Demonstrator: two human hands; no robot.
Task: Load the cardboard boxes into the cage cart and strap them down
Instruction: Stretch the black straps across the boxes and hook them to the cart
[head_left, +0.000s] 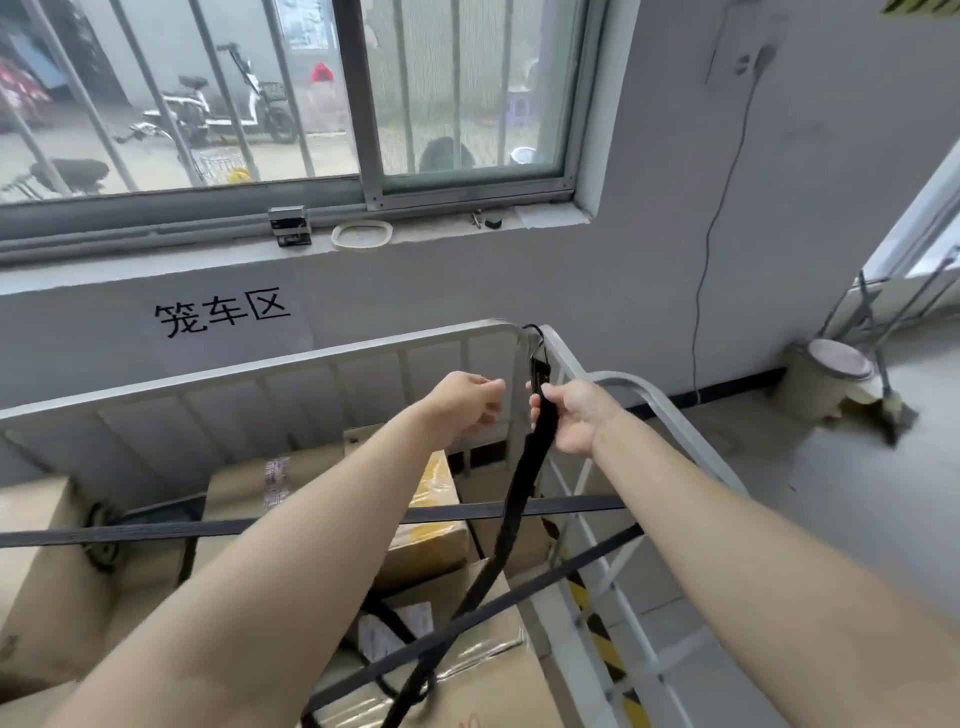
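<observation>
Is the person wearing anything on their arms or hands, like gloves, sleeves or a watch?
No. The left arm and right arm are bare, with no sleeve in view. The left hand and right hand wear no gloves, and no watch, ring or bracelet shows.

Both of the worker's forearms are bare, with nothing worn from the fingers (488, 389) back to the frame's lower edge; the left hand (465, 408) and right hand (579, 418) are likewise bare.

Barred window (358, 104), twelve o'clock; white ring (335, 236) on sill; bucket (815, 389), three o'clock; possibly a broom (901, 415) beside.
</observation>
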